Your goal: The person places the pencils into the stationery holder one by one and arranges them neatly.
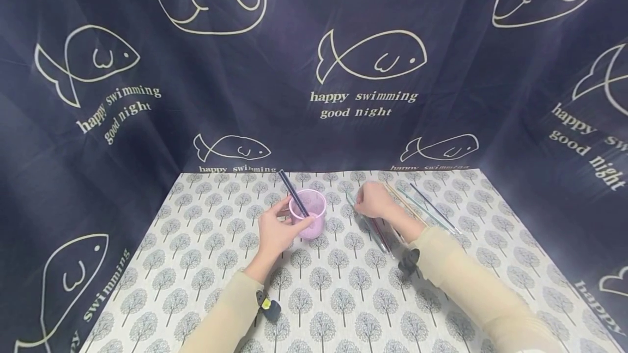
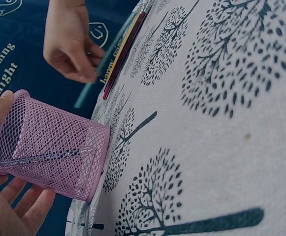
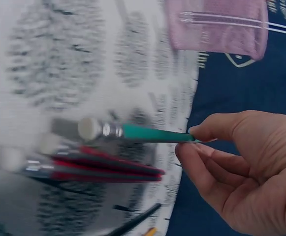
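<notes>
My left hand (image 1: 273, 232) grips a pink mesh pen cup (image 2: 54, 142), fingers round one side and thumb near the rim. The cup stands upright on the patterned cloth, and two dark, slim-handled brushes (image 1: 293, 193) lean inside it. To the right of the cup, my right hand (image 1: 375, 200) pinches a teal-handled paintbrush (image 3: 152, 133) near the handle's thin end. Its pale bristle end points away from the fingers, close over the cloth. Beside it lie two red-handled paintbrushes (image 3: 108, 172), blurred at their bristles.
Right of my right hand lie more brushes, among them a yellow one (image 1: 406, 204), a teal one (image 1: 426, 208) and a dark blue one (image 1: 432, 204). The tree-print tablecloth (image 1: 314, 309) ends at a dark blue curtain (image 1: 294, 97) with fish drawings.
</notes>
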`<action>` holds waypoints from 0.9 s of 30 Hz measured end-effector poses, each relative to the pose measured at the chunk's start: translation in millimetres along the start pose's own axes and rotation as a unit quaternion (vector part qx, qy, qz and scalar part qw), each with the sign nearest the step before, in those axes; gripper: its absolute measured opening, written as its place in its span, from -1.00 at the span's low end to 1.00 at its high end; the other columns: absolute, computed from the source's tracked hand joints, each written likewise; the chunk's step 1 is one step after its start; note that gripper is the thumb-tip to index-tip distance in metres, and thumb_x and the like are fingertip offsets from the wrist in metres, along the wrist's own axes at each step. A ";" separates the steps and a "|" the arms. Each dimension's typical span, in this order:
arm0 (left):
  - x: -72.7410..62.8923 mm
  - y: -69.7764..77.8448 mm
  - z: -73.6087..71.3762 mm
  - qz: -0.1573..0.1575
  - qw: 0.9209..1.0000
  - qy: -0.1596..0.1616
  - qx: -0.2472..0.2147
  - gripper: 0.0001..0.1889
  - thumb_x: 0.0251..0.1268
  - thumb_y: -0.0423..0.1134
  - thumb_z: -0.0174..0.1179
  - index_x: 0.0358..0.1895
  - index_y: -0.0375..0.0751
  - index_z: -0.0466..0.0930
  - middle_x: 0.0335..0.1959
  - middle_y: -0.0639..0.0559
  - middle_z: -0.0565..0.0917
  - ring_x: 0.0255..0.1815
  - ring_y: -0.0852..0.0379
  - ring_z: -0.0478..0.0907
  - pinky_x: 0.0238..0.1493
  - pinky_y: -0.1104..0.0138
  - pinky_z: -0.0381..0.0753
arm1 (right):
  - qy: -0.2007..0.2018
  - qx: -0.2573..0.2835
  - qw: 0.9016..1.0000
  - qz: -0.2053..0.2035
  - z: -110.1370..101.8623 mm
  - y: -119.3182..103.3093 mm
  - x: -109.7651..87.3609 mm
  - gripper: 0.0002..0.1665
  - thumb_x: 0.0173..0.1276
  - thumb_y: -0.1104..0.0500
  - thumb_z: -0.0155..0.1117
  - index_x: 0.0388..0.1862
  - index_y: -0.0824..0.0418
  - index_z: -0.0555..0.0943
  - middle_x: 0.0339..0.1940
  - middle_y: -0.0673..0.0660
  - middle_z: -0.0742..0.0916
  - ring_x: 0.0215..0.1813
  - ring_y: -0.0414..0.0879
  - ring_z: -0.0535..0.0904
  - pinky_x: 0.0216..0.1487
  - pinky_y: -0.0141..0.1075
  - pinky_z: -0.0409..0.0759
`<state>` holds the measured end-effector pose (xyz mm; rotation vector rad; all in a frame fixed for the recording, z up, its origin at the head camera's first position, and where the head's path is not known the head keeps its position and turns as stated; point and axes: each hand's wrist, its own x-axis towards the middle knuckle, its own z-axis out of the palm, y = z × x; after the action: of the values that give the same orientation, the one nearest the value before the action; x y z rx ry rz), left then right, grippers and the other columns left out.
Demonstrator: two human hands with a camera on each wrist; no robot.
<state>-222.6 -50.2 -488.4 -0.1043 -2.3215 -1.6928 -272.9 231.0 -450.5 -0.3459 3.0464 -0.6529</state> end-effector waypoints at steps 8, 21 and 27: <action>-0.7 0.5 0.2 -0.007 1.000 -0.002 -0.004 -0.15 -0.18 -0.04 0.78 0.31 -0.20 0.68 0.08 -0.20 0.82 -0.04 -0.17 0.79 -0.07 0.12 0.92 | 0.093 0.048 0.994 -0.008 -28.4 -12.1 10.1 -0.86 0.24 0.26 0.31 -0.29 0.28 0.76 -0.43 0.16 0.83 -0.47 -0.05 0.71 -0.30 -0.13 0.81; -1.9 2.0 0.1 -0.003 1.000 -0.003 -0.006 -0.14 -0.16 -0.03 0.77 0.31 -0.25 0.67 0.05 -0.23 0.81 -0.09 -0.19 0.80 -0.15 0.21 0.92 | 0.219 0.121 0.967 -0.045 -51.2 -51.5 17.1 -0.88 0.40 0.18 0.44 -0.21 0.23 0.76 -0.30 0.16 0.88 -0.29 0.02 0.83 -0.11 -0.08 0.84; -2.0 2.0 0.2 -0.009 1.000 -0.006 -0.001 -0.12 -0.17 -0.02 0.77 0.33 -0.22 0.66 0.07 -0.22 0.81 -0.10 -0.19 0.82 -0.20 0.33 0.90 | 0.250 0.156 0.953 -0.072 -53.2 -69.5 19.0 -0.87 0.41 0.18 0.46 -0.20 0.23 0.75 -0.30 0.16 0.88 -0.30 0.02 0.83 -0.16 -0.11 0.86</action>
<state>-220.3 -49.2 -487.1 -0.0937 -2.3357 -1.7077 -279.5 186.6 -372.9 -0.4577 3.3034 -1.4099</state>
